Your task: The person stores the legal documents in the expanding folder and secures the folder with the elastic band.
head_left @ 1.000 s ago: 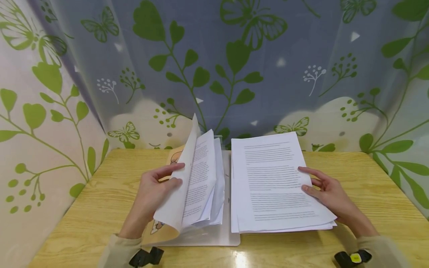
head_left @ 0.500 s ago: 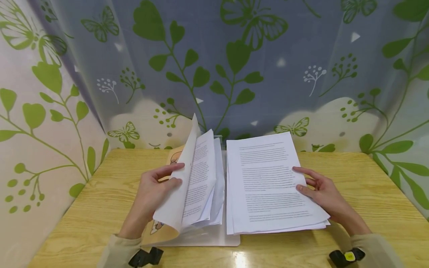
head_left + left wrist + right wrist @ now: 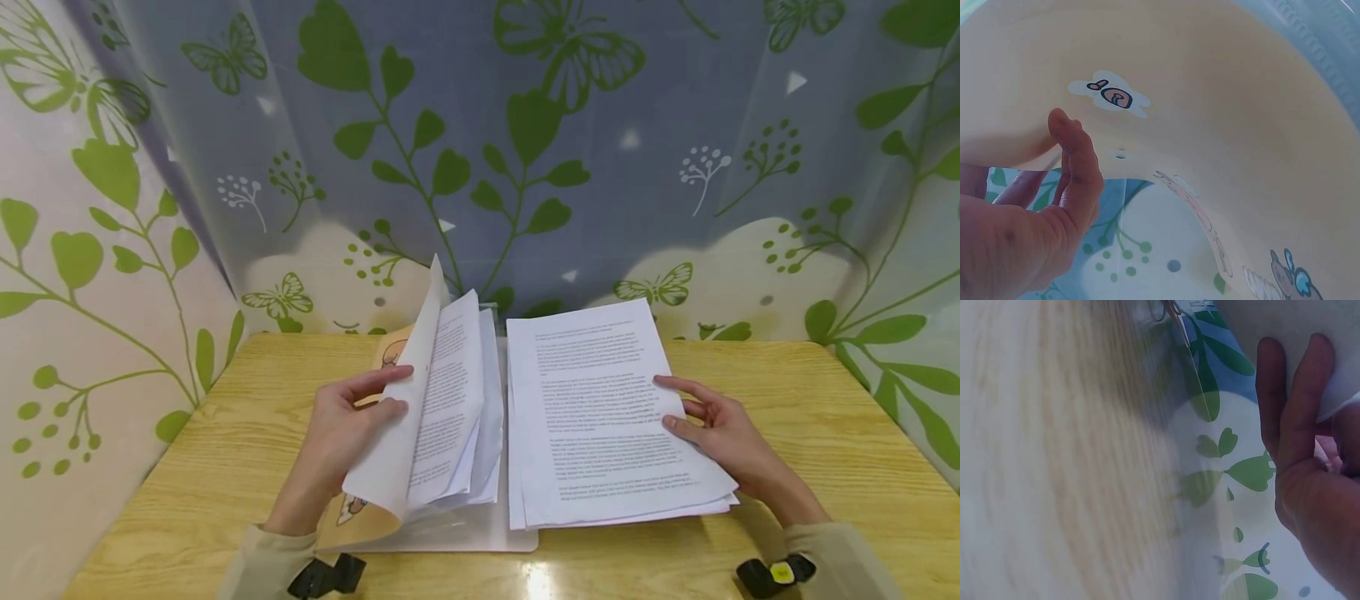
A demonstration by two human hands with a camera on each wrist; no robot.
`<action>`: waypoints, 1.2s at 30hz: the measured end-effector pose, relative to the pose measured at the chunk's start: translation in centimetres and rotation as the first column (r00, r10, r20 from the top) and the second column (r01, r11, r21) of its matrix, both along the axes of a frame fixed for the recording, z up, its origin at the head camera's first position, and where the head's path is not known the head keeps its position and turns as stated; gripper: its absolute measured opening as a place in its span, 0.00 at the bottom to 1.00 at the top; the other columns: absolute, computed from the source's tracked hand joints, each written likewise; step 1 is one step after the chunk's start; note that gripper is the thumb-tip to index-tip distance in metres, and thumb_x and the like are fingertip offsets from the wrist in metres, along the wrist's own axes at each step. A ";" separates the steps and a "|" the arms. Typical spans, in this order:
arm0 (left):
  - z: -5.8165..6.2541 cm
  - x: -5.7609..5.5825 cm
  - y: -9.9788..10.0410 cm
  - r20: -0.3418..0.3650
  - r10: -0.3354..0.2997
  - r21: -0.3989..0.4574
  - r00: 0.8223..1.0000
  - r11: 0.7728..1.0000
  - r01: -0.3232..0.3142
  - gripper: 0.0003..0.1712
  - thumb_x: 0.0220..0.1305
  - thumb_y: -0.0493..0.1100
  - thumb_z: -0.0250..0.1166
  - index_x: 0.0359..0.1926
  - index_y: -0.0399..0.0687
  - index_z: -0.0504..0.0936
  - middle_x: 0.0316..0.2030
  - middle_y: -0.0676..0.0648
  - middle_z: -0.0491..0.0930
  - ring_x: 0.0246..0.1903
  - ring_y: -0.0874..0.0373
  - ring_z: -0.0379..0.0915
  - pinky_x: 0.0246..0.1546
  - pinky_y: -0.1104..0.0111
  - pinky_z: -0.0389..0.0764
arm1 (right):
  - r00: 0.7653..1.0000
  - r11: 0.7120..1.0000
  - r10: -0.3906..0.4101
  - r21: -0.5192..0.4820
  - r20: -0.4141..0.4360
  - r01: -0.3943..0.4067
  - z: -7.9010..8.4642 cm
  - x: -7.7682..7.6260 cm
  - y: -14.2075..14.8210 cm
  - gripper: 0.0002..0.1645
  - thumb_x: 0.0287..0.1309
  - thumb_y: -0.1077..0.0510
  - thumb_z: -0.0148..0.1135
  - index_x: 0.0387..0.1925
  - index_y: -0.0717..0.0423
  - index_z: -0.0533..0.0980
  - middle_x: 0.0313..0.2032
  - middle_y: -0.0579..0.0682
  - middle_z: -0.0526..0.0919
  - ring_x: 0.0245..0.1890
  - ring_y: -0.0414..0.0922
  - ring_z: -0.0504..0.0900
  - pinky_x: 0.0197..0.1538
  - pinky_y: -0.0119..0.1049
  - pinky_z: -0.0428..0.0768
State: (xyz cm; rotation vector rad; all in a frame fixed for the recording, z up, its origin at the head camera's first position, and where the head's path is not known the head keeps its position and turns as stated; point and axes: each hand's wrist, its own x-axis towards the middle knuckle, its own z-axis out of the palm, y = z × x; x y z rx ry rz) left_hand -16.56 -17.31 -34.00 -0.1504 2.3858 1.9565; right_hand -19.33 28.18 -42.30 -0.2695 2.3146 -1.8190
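In the head view my left hand point(image 3: 351, 433) pinches the edge of a folder's front cover point(image 3: 390, 450), thumb on the white inner side. The cover's peach outer side with cartoon prints point(image 3: 1116, 97) fills much of the left wrist view. Behind it, printed sheets and clear sleeves point(image 3: 491, 400) stand fanned out, tilted up over the folder's pale back cover point(image 3: 480, 533). To the right, my right hand point(image 3: 723, 433) grips a stack of printed sheets point(image 3: 600, 417) by its right edge, thumb on top. The stack's left edge overlaps the folder's back cover. Fingers point(image 3: 1300, 406) support the stack from beneath.
Everything is over a light wooden table point(image 3: 202, 467). A leaf-and-butterfly patterned curtain point(image 3: 480, 167) hangs along the back and sides. A shiny metal piece point(image 3: 1175, 319), only partly visible, shows at the top of the right wrist view.
My right hand shifted slightly left with the sheet stack, bringing it closer to the folder; the stack's top edge then dipped a little. The left hand and the cover stayed still.
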 end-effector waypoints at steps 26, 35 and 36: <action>-0.1 0.0 0.2 -0.008 -0.003 -0.006 1.000 1.000 0.003 0.23 0.66 0.34 0.64 0.61 0.49 0.84 0.62 0.40 0.77 0.36 0.55 0.82 0.34 0.68 0.85 | 0.999 1.000 0.022 -0.004 0.030 -0.022 0.8 -1.0 -1.8 0.39 0.71 0.55 0.61 0.78 0.51 0.60 0.50 0.35 0.85 0.39 0.48 0.91 0.37 0.43 0.88; -0.1 0.0 0.4 0.004 -0.002 0.011 1.000 1.000 0.002 0.23 0.66 0.34 0.64 0.61 0.49 0.84 0.63 0.41 0.76 0.40 0.55 0.84 0.36 0.67 0.86 | 0.999 0.999 0.018 -0.034 0.044 -0.016 0.7 -1.4 -2.9 0.38 0.71 0.57 0.61 0.77 0.52 0.60 0.50 0.38 0.85 0.40 0.46 0.90 0.39 0.42 0.89; -0.1 0.0 0.4 0.004 -0.002 0.010 1.000 1.000 0.002 0.23 0.66 0.34 0.64 0.61 0.49 0.84 0.63 0.41 0.76 0.40 0.55 0.84 0.36 0.67 0.86 | 0.999 0.999 0.019 -0.041 0.046 -0.017 0.7 -1.4 -3.0 0.38 0.71 0.57 0.61 0.77 0.52 0.60 0.50 0.39 0.85 0.40 0.46 0.90 0.39 0.42 0.89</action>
